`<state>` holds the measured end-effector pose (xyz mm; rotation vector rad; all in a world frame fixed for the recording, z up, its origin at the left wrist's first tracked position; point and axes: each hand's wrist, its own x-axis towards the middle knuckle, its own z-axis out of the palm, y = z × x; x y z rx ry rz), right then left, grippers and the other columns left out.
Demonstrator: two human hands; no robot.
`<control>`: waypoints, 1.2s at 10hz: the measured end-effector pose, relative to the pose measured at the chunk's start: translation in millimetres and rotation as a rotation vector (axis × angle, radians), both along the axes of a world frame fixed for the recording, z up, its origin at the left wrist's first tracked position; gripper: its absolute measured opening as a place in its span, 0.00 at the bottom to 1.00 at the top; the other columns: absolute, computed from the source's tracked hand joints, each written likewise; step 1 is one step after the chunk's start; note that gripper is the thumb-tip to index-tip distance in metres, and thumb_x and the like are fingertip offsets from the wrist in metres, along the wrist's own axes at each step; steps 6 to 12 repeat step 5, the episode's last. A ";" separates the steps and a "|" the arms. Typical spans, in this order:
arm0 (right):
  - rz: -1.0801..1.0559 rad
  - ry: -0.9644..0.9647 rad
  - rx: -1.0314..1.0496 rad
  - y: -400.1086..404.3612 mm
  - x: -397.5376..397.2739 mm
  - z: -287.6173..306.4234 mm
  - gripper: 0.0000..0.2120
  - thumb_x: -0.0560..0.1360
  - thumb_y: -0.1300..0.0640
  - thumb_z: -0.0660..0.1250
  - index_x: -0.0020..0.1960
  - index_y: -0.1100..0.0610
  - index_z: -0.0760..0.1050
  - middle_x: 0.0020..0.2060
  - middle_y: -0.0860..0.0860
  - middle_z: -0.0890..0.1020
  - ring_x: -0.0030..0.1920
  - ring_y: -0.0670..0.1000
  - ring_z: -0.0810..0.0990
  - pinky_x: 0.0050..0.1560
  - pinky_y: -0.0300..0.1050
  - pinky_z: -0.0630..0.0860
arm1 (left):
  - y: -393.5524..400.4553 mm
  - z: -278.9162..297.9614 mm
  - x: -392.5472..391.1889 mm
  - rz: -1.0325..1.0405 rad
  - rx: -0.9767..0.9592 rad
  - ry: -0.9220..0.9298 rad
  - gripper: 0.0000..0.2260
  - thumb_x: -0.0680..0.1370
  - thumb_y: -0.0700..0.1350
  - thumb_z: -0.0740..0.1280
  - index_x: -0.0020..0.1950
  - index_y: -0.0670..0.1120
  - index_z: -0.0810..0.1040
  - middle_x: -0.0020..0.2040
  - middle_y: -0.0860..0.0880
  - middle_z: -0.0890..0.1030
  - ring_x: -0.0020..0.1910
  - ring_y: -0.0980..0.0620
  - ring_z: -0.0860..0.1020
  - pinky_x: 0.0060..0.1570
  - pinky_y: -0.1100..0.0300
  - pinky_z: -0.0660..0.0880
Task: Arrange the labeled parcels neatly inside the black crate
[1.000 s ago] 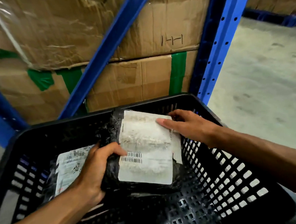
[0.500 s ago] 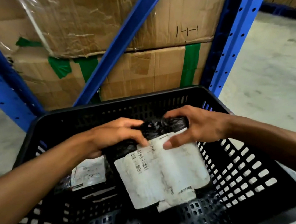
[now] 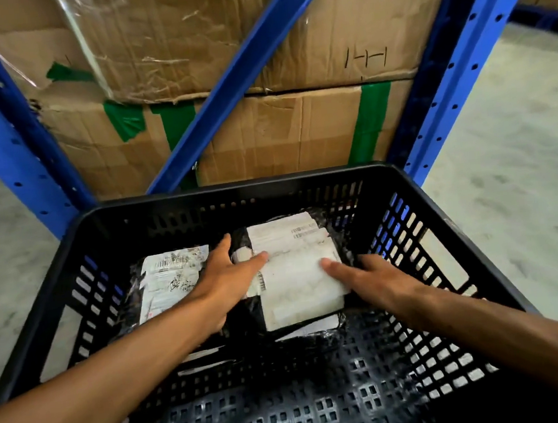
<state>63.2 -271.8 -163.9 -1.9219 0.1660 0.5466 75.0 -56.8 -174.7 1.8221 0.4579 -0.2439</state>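
The black perforated crate (image 3: 418, 203) fills the lower frame. Inside it lie black plastic-wrapped parcels with white labels. A stack of labeled parcels (image 3: 298, 278) rests flat right of centre on the crate floor, a further label showing behind its top one. My left hand (image 3: 224, 279) lies flat with fingers spread on the stack's left edge. My right hand (image 3: 371, 279) lies flat with fingertips on its right edge. Neither hand grips anything. Another labeled parcel (image 3: 171, 277) lies to the left, partly under my left wrist.
Stacked cardboard boxes (image 3: 262, 133) with green tape sit behind the crate in blue metal racking (image 3: 444, 90). A diagonal blue brace (image 3: 233, 88) crosses in front of them. Grey concrete floor (image 3: 524, 168) lies on both sides. The crate's near floor is bare.
The large labeled parcel, held up in both hands before, now lies flat on other parcels in the crate. Both hands have let go and rest open on it. The view shifted left.
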 end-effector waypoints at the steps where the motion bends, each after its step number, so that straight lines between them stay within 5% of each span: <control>1: 0.115 -0.012 -0.276 14.4 19.1 -6.3 0.21 0.76 0.43 0.63 0.52 0.60 0.81 0.51 0.55 0.84 0.49 0.53 0.82 0.51 0.45 0.78 | -2.7 -8.6 1.9 -0.166 0.139 0.016 0.40 0.73 0.45 0.73 0.79 0.53 0.53 0.76 0.49 0.66 0.68 0.51 0.71 0.61 0.67 0.73; 3: 0.171 -0.071 -0.473 18.1 28.1 -25.5 0.22 0.76 0.43 0.63 0.53 0.62 0.77 0.49 0.56 0.81 0.48 0.55 0.80 0.46 0.44 0.75 | -7.7 -22.0 -3.1 -0.260 0.236 -0.006 0.39 0.75 0.43 0.70 0.79 0.53 0.52 0.79 0.50 0.60 0.75 0.49 0.62 0.73 0.54 0.62; 4: 0.265 -0.024 -0.489 12.8 32.6 -17.9 0.19 0.76 0.41 0.63 0.37 0.55 0.70 0.35 0.51 0.77 0.34 0.50 0.77 0.32 0.41 0.73 | -5.7 -10.7 -7.7 -0.338 0.375 0.007 0.36 0.76 0.45 0.68 0.79 0.54 0.52 0.79 0.50 0.58 0.77 0.50 0.59 0.74 0.54 0.60; 5: 0.358 -0.116 -0.631 5.3 37.2 5.1 0.18 0.75 0.41 0.64 0.34 0.52 0.67 0.32 0.47 0.72 0.38 0.51 0.74 0.31 0.40 0.69 | 6.2 15.5 -17.1 -0.469 0.461 -0.025 0.32 0.77 0.49 0.67 0.78 0.55 0.57 0.75 0.54 0.66 0.74 0.52 0.65 0.71 0.58 0.65; 12: 0.358 -0.116 -0.631 5.3 37.2 5.1 0.18 0.75 0.41 0.64 0.34 0.52 0.67 0.32 0.47 0.72 0.38 0.51 0.74 0.31 0.40 0.69 | 6.2 15.5 -17.1 -0.469 0.461 -0.025 0.32 0.77 0.49 0.67 0.78 0.55 0.57 0.75 0.54 0.66 0.74 0.52 0.65 0.71 0.58 0.65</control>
